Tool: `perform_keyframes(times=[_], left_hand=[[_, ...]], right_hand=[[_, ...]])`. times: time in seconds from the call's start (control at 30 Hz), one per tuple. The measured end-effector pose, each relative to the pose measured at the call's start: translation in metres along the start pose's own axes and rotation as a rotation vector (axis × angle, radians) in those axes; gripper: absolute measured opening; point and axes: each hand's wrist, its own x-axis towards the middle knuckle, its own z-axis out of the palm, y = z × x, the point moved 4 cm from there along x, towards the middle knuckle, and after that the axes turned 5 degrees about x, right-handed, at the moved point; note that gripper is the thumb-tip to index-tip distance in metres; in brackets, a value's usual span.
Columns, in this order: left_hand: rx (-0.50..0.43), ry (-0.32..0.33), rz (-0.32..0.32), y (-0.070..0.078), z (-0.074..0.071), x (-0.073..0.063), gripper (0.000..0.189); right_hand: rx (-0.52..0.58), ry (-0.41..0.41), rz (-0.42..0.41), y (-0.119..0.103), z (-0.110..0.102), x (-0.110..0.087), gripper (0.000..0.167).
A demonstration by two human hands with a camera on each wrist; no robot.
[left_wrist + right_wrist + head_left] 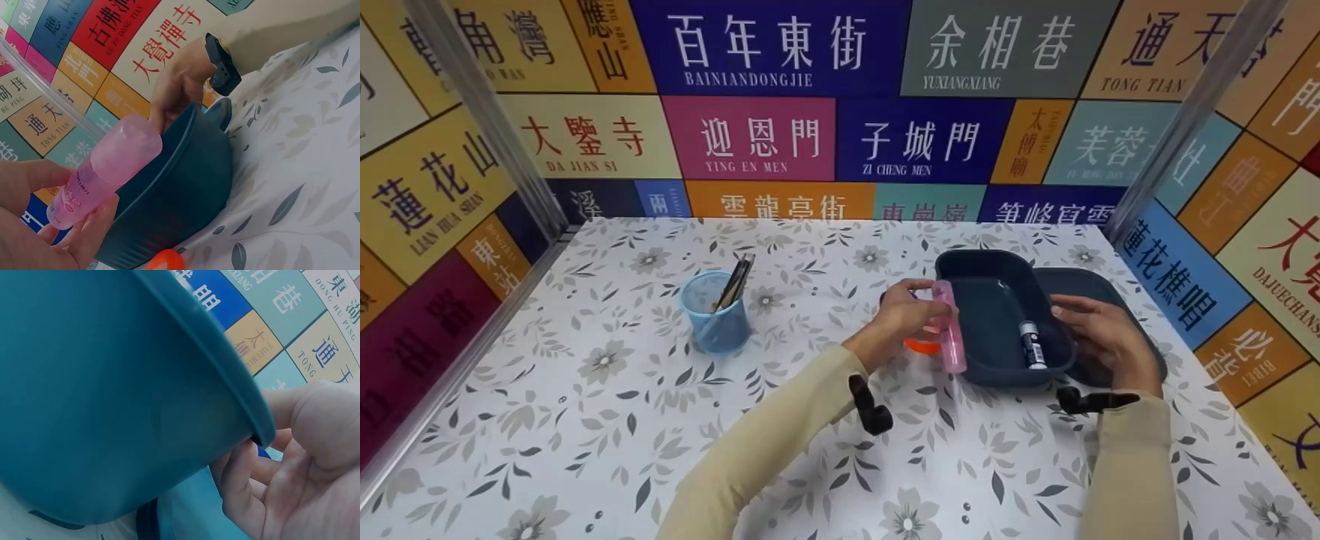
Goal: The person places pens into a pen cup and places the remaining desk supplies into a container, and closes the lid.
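Left hand (906,313) is pinching a pink tube (952,339) in its fingers by the left side of the dark blue box (1005,378), fingers of right hand (1114,341) are gripping its right rim; good handling is likely calling for a snug, unsqueezed pinch and steady box.

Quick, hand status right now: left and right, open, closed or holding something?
Left hand: closed, holding a translucent pink cylindrical tube.
Right hand: closed, holding the rim of a dark blue-green rounded rectangular box.

Pink tube (953,346) partly covered, orange object (922,346) obscured
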Motion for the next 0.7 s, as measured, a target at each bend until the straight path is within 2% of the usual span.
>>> perform_keyframes(times=[0.23,0.4,0.57,0.7], left_hand=[[-0.022,0.066,-0.025,0.003,0.009,0.009,0.067],[-0.014,0.086,-0.042,0.001,0.018,0.015,0.059],[-0.057,0.105,-0.013,0.003,0.026,0.018,0.056],[-0.097,0.111,0.037,0.009,0.035,0.021,0.055]], right_hand=[[-0.021,0.010,0.012,0.002,0.000,0.000,0.073],[0.005,0.011,0.012,0.002,0.001,0.000,0.072],[0.010,0.001,0.012,0.000,0.002,0.000,0.071],[0.013,0.004,0.019,-0.001,0.000,0.001,0.071]])
